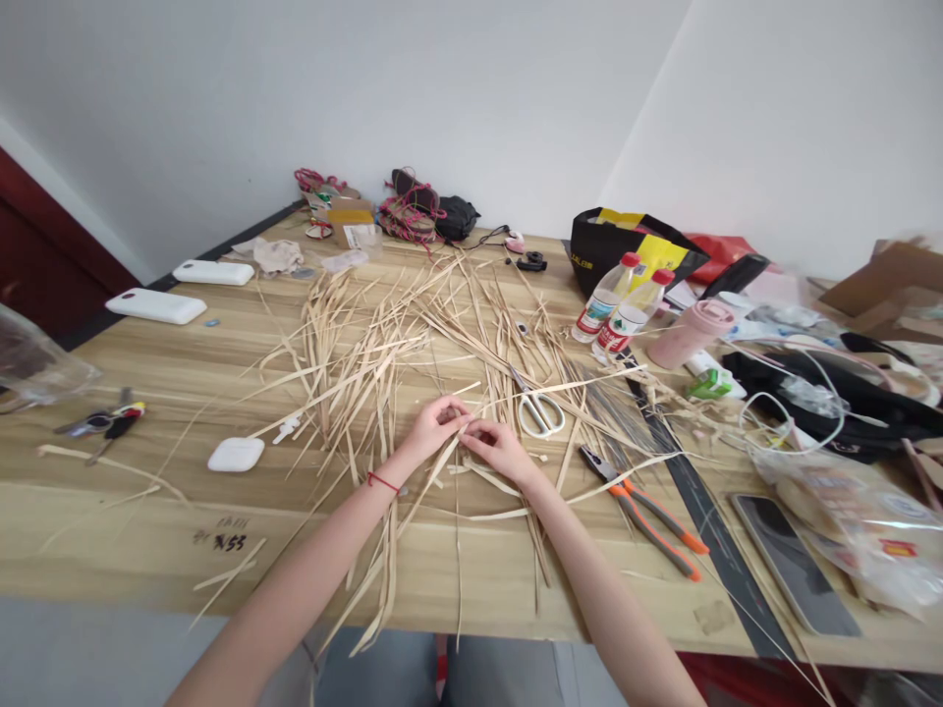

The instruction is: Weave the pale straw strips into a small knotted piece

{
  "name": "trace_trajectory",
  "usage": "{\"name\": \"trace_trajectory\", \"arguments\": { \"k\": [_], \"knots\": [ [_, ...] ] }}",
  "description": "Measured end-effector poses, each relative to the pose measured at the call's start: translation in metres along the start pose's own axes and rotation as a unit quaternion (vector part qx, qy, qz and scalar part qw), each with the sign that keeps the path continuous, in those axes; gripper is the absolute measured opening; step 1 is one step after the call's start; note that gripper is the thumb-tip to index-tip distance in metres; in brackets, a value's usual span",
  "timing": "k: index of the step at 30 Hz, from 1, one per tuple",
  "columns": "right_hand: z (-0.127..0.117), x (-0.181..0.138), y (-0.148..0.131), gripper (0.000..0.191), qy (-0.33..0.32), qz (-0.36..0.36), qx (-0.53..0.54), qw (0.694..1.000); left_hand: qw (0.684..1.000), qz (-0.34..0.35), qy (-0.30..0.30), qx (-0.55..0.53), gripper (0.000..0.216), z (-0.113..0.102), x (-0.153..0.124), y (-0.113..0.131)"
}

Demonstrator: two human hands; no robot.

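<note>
Both hands meet near the middle of the table over a spread of pale, flat straw strips (383,378). My left hand (436,428), with a red string at the wrist, pinches a straw strip between thumb and fingers. Close beside it, my right hand (495,448) has its fingertips closed on the strip at the same spot. The exact grip of the fingertips is too small to make out. White-handled scissors (541,412) lie just beyond my right hand. Pliers with orange and grey handles (640,511) rest to its right.
Two water bottles (608,295) and a pink cup (691,332) stand at the right, before a black and yellow bag (626,241). A phone (792,560) lies near the front right edge. A white earphone case (236,454) and keys (107,422) are on the left.
</note>
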State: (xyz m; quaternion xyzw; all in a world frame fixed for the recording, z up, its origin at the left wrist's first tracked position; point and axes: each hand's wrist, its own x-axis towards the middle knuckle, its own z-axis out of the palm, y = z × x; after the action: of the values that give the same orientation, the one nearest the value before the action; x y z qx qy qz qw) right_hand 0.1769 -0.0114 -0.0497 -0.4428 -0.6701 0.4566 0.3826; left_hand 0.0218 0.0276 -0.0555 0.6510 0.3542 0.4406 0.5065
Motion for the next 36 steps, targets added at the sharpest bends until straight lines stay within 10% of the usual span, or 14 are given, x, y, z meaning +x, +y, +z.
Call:
{"name": "trace_trajectory", "arguments": {
  "k": [36],
  "knots": [
    [-0.004, 0.004, 0.009, 0.029, 0.023, 0.023, 0.087, 0.996, 0.998, -0.019, -0.043, -0.041, 0.021, 0.005, -0.003, 0.004]
  ]
}}
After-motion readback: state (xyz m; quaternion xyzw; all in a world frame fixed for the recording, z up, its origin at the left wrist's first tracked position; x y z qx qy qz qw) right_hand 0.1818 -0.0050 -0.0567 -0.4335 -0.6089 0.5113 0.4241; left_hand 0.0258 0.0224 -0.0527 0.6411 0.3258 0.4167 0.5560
